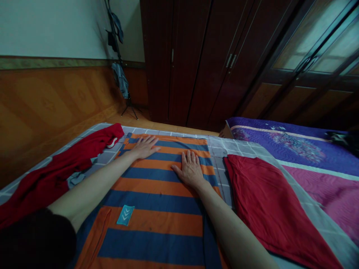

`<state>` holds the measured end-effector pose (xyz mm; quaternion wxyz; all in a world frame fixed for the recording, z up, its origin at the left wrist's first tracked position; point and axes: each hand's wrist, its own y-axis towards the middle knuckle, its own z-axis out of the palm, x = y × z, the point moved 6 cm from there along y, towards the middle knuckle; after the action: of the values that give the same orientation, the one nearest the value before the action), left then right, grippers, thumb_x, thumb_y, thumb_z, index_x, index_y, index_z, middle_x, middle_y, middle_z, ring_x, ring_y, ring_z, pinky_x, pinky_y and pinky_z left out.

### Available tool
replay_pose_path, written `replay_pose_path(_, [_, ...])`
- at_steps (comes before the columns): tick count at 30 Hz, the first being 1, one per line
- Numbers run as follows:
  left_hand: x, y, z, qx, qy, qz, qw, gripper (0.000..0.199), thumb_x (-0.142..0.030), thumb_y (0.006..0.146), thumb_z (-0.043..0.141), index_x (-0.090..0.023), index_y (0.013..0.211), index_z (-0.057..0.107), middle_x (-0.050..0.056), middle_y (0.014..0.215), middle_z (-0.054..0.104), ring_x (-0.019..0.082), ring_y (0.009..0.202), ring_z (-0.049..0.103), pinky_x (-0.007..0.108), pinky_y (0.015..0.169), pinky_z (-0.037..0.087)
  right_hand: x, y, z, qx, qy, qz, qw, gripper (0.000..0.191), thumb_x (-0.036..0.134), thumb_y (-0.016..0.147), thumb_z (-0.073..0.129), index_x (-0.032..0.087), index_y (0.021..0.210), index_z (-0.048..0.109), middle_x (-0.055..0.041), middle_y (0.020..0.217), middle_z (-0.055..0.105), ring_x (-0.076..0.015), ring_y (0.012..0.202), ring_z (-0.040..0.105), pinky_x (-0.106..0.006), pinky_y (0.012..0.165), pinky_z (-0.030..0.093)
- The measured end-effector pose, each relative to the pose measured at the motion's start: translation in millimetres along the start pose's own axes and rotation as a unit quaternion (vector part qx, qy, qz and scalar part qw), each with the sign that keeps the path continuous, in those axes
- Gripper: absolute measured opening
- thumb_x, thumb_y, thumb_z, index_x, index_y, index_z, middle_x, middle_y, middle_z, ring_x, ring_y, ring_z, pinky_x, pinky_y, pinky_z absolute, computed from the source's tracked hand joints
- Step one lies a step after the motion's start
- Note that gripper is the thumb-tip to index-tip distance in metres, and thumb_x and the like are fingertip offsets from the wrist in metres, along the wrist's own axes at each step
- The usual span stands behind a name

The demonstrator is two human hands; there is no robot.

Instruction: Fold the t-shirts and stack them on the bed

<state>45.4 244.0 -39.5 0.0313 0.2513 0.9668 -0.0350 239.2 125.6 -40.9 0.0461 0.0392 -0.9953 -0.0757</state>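
An orange and blue striped garment [157, 201] lies spread out on a grey checked sheet [217, 149]. A light blue patch with white chevrons [125, 215] shows on its near left part. My left hand [146, 147] rests flat on the far left of the stripes, fingers spread. Nearer the far right edge, my right hand [190, 169] also lies flat on the cloth with its thumb held out. Neither hand holds anything. To the right is a smooth, flat red garment [269, 198]. A crumpled red garment [64, 168] lies along the left side.
A purple and pink bedspread [280, 140] covers the surface at the right, with a dark item [343, 140] on it. Beyond the bed's far edge stand a dark wooden wardrobe [190, 59] and a black rack [114, 37] with clothes hanging. A wood-panelled wall [50, 101] runs along the left.
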Motion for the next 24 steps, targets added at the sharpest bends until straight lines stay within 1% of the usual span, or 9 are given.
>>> replay_pose_path(2, [30, -4, -12.1, -0.01, 0.011, -0.052, 0.999, 0.069, -0.054, 0.095, 0.02, -0.009, 0.147, 0.023, 0.016, 0.153, 0.02, 0.036, 0.14, 0.013, 0.06, 0.109, 0.004, 0, 0, 0, -0.001, -0.002, -0.001, 1.0, 0.086, 0.068, 0.087, 0.03, 0.002, 0.143, 0.031, -0.0244, 0.148, 0.026, -0.0388, 0.137, 0.021, -0.051, 0.109, 0.017])
replay_pose_path(4, [35, -12, -18.1, -0.017, 0.019, -0.064, 0.998, 0.069, -0.054, 0.095, 0.02, -0.009, 0.147, 0.024, 0.015, 0.153, 0.021, 0.035, 0.14, 0.011, 0.058, 0.109, 0.003, 1, 0, 0, -0.005, -0.003, -0.004, 1.0, 0.084, 0.067, 0.088, 0.031, 0.002, 0.142, 0.032, -0.0249, 0.148, 0.028, -0.0392, 0.137, 0.021, -0.051, 0.109, 0.016])
replay_pose_path(7, [-8, -28, -8.6, -0.021, 0.008, 0.04, 0.999, 0.066, -0.059, 0.093, 0.022, -0.023, 0.148, 0.019, 0.004, 0.156, 0.015, 0.026, 0.143, 0.006, 0.046, 0.113, 0.003, 6, -1, -4, -0.012, 0.006, -0.033, 0.999, 0.079, 0.062, 0.09, 0.033, 0.005, 0.143, 0.032, -0.0246, 0.148, 0.027, -0.0386, 0.137, 0.021, -0.052, 0.108, 0.017])
replay_pose_path(10, [-42, -41, 8.6, -0.01, -0.015, 0.125, 0.992, 0.068, -0.063, 0.091, 0.024, -0.028, 0.148, 0.019, 0.002, 0.156, 0.013, 0.024, 0.143, 0.005, 0.045, 0.114, 0.003, 16, -5, -8, 0.003, 0.03, -0.12, 0.992, 0.072, 0.06, 0.091, 0.032, 0.012, 0.144, 0.032, -0.0189, 0.15, 0.026, -0.0332, 0.138, 0.021, -0.048, 0.11, 0.018])
replay_pose_path(13, [-16, -41, 12.1, -0.002, -0.006, 0.061, 0.998, 0.068, -0.062, 0.091, 0.024, -0.026, 0.148, 0.019, 0.003, 0.156, 0.013, 0.025, 0.143, 0.007, 0.047, 0.113, 0.006, 18, -7, -10, 0.019, 0.036, -0.144, 0.989, 0.069, 0.061, 0.092, 0.029, 0.015, 0.143, 0.035, -0.0167, 0.15, 0.029, -0.0302, 0.139, 0.021, -0.047, 0.11, 0.017])
replay_pose_path(17, [31, -39, -2.8, -0.012, 0.032, -0.078, 0.996, 0.072, -0.061, 0.091, 0.022, -0.017, 0.148, 0.022, 0.01, 0.154, 0.018, 0.033, 0.141, 0.013, 0.053, 0.111, 0.01, 10, -4, -9, 0.02, 0.031, -0.078, 0.996, 0.076, 0.061, 0.091, 0.033, 0.007, 0.144, 0.031, -0.0216, 0.149, 0.027, -0.0341, 0.139, 0.019, -0.049, 0.11, 0.018])
replay_pose_path(19, [18, -42, -6.4, -0.026, 0.035, -0.063, 0.997, 0.071, -0.06, 0.091, 0.022, -0.018, 0.148, 0.022, 0.01, 0.154, 0.019, 0.032, 0.141, 0.012, 0.053, 0.111, 0.008, 13, -3, -8, 0.017, 0.037, -0.094, 0.995, 0.077, 0.06, 0.091, 0.034, 0.006, 0.145, 0.029, -0.0214, 0.15, 0.025, -0.0343, 0.139, 0.018, -0.048, 0.11, 0.017])
replay_pose_path(22, [-31, -45, 3.1, -0.017, 0.007, 0.064, 0.998, 0.067, -0.062, 0.091, 0.023, -0.028, 0.148, 0.018, 0.002, 0.156, 0.013, 0.026, 0.143, 0.007, 0.05, 0.113, 0.004, 22, -6, -8, 0.019, 0.048, -0.171, 0.984, 0.07, 0.06, 0.091, 0.032, 0.014, 0.144, 0.032, -0.0153, 0.151, 0.027, -0.0306, 0.139, 0.021, -0.045, 0.111, 0.017])
replay_pose_path(24, [-42, -43, 10.7, -0.002, -0.007, 0.089, 0.996, 0.067, -0.064, 0.091, 0.022, -0.031, 0.148, 0.017, 0.0, 0.156, 0.012, 0.025, 0.143, 0.007, 0.049, 0.113, 0.003, 20, -8, -9, 0.02, 0.044, -0.172, 0.984, 0.067, 0.06, 0.092, 0.03, 0.017, 0.143, 0.035, -0.0141, 0.15, 0.029, -0.0301, 0.138, 0.022, -0.045, 0.111, 0.017])
